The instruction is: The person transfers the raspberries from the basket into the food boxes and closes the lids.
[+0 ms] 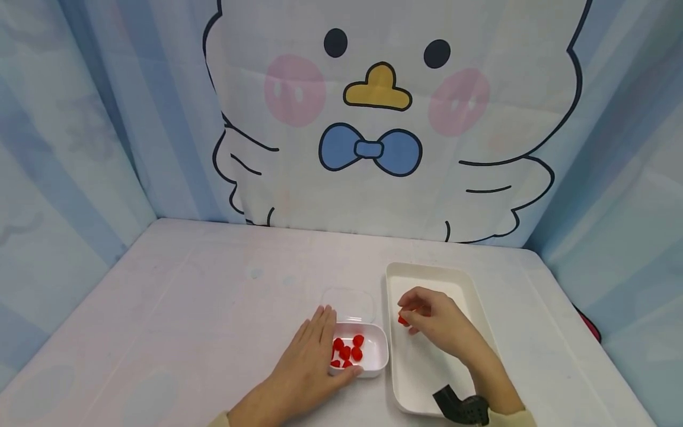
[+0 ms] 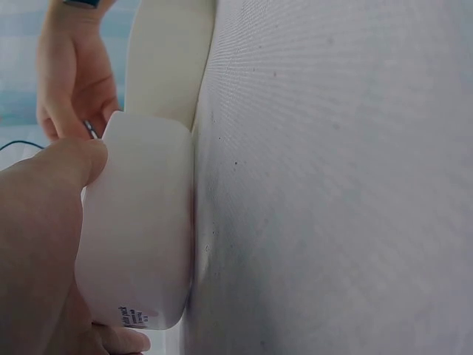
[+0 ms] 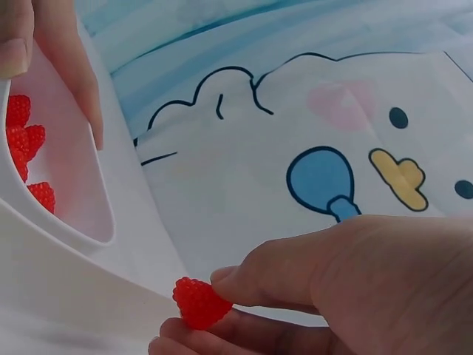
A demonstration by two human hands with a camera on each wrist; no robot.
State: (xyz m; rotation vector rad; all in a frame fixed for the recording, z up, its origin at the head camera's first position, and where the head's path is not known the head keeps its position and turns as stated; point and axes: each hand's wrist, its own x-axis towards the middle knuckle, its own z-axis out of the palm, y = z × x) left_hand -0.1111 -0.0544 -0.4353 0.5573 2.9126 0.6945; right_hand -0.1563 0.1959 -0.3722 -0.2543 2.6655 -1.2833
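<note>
A pale blue curtain with a large cartoon bird in a blue bow tie hangs beyond the white box. The pale table spreads beneath the box and to every side of it. A cream tray, longer than the box, lies just to its right; whether the two touch I cannot tell.

The left hand is at the box's left side, its fingers straight and close together, the thumb spread away along the near edge. The right hand is to the right of the box and a little beyond it, above the tray, with a black band at its wrist. A clear lid lies just beyond the box, visible in the head view.

Several red raspberries sit inside the box. One more raspberry is to its right, pinched between the right thumb and fingers; the right wrist view shows the pinch and the bumpy surface, while the head view gives only a bit of red.

Only the left wrist view shows the small dark print on the box's outside: "pack" seems readable, the rest is too small.
</note>
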